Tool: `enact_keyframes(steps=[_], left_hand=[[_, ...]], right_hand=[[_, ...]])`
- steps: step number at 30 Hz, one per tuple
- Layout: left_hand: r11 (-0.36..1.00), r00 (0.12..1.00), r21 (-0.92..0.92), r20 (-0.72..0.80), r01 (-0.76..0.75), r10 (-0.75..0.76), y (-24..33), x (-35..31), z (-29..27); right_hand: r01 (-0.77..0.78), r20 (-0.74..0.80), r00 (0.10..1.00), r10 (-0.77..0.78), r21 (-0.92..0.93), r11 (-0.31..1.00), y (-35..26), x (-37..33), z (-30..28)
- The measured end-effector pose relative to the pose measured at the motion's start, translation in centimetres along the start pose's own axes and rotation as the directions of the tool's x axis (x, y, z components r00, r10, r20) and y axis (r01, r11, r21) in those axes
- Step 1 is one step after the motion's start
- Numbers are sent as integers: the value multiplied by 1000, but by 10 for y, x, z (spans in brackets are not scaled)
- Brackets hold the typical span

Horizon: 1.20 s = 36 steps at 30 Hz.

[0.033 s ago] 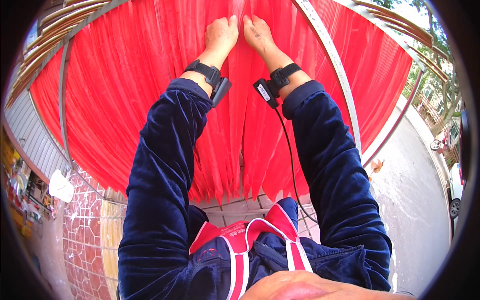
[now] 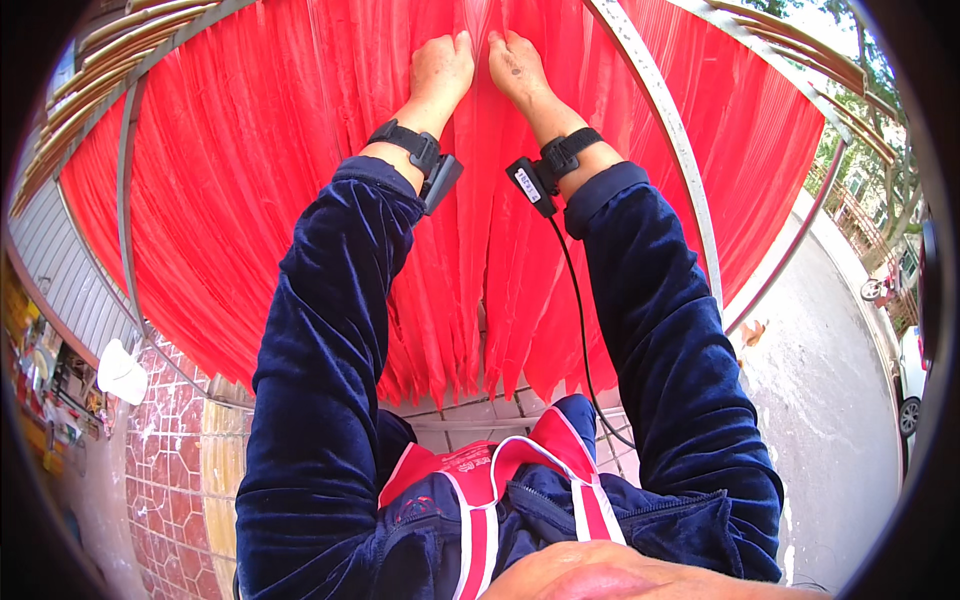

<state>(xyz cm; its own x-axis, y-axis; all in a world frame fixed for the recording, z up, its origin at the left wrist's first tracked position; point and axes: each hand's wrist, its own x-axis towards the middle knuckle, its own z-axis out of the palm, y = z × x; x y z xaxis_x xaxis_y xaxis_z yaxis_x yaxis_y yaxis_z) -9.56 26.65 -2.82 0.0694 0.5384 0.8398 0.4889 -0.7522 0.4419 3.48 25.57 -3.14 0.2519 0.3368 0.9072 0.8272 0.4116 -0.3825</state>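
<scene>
Thin red sheets (image 2: 270, 200) hang close together in long folds in front of me; whether they are paper or cloth I cannot tell. My left hand (image 2: 441, 70) is closed on the sheets near the top centre, thumb uppermost. Close beside it on the right, my right hand (image 2: 516, 68) is closed on them too. A narrow gap separates the two thumbs, with a fold of red running between them. The fingertips are hidden in the folds. Black straps with small devices circle both wrists, and a black cable (image 2: 580, 310) runs down from the right one.
A metal frame bar (image 2: 668, 120) curves past my right forearm, and another upright (image 2: 127, 200) stands at the left. Poles (image 2: 85, 90) are stacked at the upper left. A white bucket (image 2: 121, 373) stands on the left. A white car (image 2: 911, 370) is at the far right.
</scene>
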Motion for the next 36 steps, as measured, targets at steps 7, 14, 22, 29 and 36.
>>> enact_keyframes(steps=[7, 14, 22, 29, 36], left_hand=[[994, 999, -102, 21, -33, 35, -23, 6, -10], [988, 998, -146, -36, 48, -54, -26, 8, -16], [994, 995, -100, -86, -51, 43, -23, -5, -15], [993, 1000, -115, 10, 22, -21, -21, -34, -4], [990, 995, -118, -69, -77, 70, -36, -35, 5]], right_hand=[[-25, 125, 992, 4, 166, 986, 26, 3, -26], [-24, 8, 1000, 23, 185, 982, 24, -2, -37], [-22, -28, 999, 23, 18, 1000, 20, -4, -25], [-118, 153, 983, 99, 121, 986, 24, -37, -6], [-222, 57, 975, 215, 187, 957, 49, -37, -11]])
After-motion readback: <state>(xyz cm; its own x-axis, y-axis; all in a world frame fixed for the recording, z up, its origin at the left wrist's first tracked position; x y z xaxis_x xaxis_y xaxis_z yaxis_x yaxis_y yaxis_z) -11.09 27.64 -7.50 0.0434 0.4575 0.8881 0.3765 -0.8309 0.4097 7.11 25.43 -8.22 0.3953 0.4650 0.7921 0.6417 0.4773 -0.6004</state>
